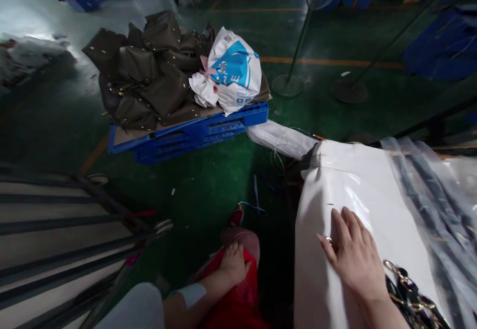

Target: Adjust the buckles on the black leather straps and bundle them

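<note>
My right hand (pixel 352 259) lies palm down on a white-covered table (pixel 372 180), its fingers stretched out and the thumb spread to the left. Something small and shiny shows beside the thumb; I cannot make out what it is. Near my right wrist sits a bunch of black straps with gold metal clasps (pixel 413 289). My left hand (pixel 235 264) rests on my leg, over a red apron-like cloth (pixel 250 282), with fingers lying flat and nothing visible in them. Clear plastic sleeves (pixel 443 209) with dark strips inside lie along the table's right side.
Dark bags with metal studs (pixel 164 80) are heaped on a blue pallet (pixel 194 132) ahead, with a tied white-and-blue plastic bag (pixel 238 70) on top. A slatted metal rack (pixel 67 219) stands at left. Fan stands (pixel 287 85) rise from the green floor (pixel 208 185).
</note>
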Demonstrator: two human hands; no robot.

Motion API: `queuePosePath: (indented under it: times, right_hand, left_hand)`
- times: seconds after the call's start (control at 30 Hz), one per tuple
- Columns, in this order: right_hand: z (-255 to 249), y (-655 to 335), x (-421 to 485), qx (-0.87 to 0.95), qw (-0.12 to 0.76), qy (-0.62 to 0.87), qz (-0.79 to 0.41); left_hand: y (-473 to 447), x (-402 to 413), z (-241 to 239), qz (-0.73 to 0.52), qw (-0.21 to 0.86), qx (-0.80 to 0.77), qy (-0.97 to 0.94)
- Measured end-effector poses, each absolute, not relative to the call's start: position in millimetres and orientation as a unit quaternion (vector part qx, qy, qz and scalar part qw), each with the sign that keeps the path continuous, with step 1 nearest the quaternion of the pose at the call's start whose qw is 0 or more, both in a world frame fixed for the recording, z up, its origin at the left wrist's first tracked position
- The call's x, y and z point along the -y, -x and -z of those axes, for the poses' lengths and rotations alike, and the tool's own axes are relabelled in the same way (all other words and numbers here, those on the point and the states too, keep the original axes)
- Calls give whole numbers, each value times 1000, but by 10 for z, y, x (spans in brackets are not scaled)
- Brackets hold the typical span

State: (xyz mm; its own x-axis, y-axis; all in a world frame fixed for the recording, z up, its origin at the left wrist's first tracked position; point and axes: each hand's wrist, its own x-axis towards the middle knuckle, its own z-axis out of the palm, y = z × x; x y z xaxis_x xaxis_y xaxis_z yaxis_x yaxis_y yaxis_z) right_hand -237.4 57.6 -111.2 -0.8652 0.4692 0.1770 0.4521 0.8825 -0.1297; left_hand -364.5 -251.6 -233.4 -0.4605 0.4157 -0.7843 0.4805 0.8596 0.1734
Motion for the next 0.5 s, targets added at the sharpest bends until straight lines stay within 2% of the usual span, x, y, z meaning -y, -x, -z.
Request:
queuePosePath:
  times: [0.17,0.27,0.4,0.5]
  right_hand:
    - [872,2619,-229,947,111,288,-91]
    - [910,3019,162,950,105,260,-135]
    - [1561,3790,468,961,68,204,-176]
    - [2355,4271,304,945,71,286,-141]
  left_hand:
    - [3931,3025,1885,66,478,-841,-245]
    - [4171,3370,1704,100,487,-831,-249]
    - [4708,3655,1810,75,499,-817,-280]
    - [5161,3539,2196,51,510,-797,-319]
